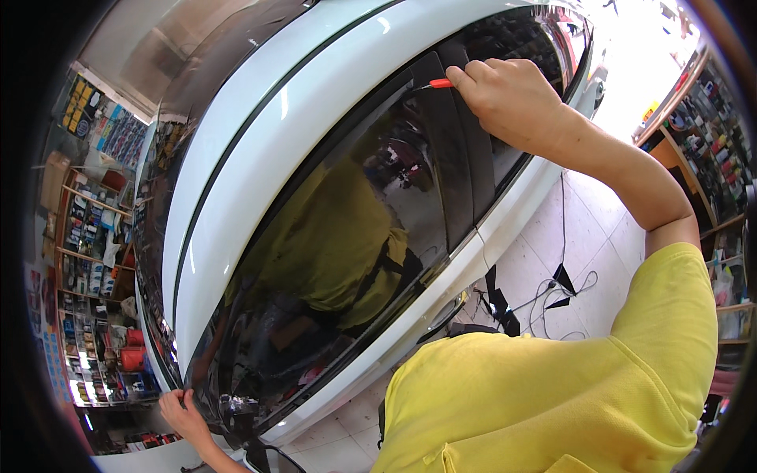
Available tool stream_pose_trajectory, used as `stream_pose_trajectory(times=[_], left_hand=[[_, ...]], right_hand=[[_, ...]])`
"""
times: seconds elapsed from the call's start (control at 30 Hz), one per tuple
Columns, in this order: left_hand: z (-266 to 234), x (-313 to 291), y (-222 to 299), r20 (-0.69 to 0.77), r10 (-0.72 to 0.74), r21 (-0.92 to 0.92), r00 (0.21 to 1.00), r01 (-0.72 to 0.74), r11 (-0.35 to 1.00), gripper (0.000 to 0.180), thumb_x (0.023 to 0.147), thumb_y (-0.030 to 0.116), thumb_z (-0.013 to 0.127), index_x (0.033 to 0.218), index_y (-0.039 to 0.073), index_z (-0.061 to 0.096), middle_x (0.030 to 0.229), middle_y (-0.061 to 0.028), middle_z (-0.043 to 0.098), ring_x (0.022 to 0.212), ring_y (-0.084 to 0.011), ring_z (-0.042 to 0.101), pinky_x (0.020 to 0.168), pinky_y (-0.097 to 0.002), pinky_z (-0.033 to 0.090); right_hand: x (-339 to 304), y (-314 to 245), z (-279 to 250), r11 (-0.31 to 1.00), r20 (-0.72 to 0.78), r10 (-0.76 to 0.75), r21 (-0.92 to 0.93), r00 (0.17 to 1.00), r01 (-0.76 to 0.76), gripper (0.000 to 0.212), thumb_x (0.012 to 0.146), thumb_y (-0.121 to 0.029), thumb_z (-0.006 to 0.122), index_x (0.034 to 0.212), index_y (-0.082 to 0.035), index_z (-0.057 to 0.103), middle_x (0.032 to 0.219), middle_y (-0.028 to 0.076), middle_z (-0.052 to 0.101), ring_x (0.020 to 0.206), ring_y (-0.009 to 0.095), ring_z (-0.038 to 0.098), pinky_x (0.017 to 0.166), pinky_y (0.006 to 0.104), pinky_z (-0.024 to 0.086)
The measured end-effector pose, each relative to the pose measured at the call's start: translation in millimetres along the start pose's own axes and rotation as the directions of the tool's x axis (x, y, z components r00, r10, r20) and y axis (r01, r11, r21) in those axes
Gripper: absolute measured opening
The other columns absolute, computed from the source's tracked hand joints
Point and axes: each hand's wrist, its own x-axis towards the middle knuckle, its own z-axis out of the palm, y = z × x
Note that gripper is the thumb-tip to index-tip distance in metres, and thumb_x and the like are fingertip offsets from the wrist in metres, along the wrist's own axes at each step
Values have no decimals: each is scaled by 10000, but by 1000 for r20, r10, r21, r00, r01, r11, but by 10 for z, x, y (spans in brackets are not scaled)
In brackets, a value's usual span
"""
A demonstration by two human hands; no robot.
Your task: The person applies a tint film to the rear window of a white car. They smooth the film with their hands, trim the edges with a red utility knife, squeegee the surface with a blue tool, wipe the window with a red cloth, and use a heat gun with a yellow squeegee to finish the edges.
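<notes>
Up at the top edge of the dark side window [355, 213] of a white car, my right hand [512, 98] is closed round a slim red-handled cutter [440, 83]. Its thin tip points left and meets the window's upper rear corner, beside the black door pillar [467, 150]. Far down to the left, my left hand [185, 418] is at the front corner of the window, near the side mirror [272, 457]. Its thumb and fingers are drawn together at the dark edge there; what they pinch is too small to make out. The glass reflects my yellow shirt.
The white roof [260, 158] curves beyond the window. Black cables and dark scraps [544, 299] lie on the tiled floor [587, 229]. Stocked shelves [95, 260] stand at the left, with another shelf unit [710, 134] at the right.
</notes>
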Motion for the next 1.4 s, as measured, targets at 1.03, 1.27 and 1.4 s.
stream_pose_trajectory(times=[1.03, 1.27, 1.4], left_hand=[[-36, -540, -2521, 612, 363, -641, 703, 173, 748, 274, 927, 144, 835, 1089, 12, 658, 912, -26, 667, 833, -142, 606, 789, -311, 505], [-101, -855, -2694, 248, 297, -659, 922, -64, 749, 173, 1069, 153, 723, 1113, 6, 642, 909, -24, 627, 825, -110, 549, 751, -274, 469], [-18, -990, -2904, 83, 215, -733, 973, -87, 674, 163, 1104, 131, 705, 1207, 14, 657, 1051, -13, 651, 930, -77, 604, 816, -211, 493]], right_hand=[[240, -8138, -2687, -728, 705, -333, 229, 626, -646, 315, 1107, -126, 612, 1388, 18, 617, 1133, 112, 813, 854, 122, 759, 667, 253, 572], [446, -8948, -2731, -608, 671, -281, 429, 687, -668, 275, 1056, -148, 638, 1233, 60, 676, 1009, 157, 812, 827, 192, 783, 700, 334, 597], [534, -9244, -2863, -615, 667, -236, 460, 707, -640, 264, 994, -159, 663, 1124, 64, 718, 906, 220, 793, 784, 349, 780, 732, 442, 589]])
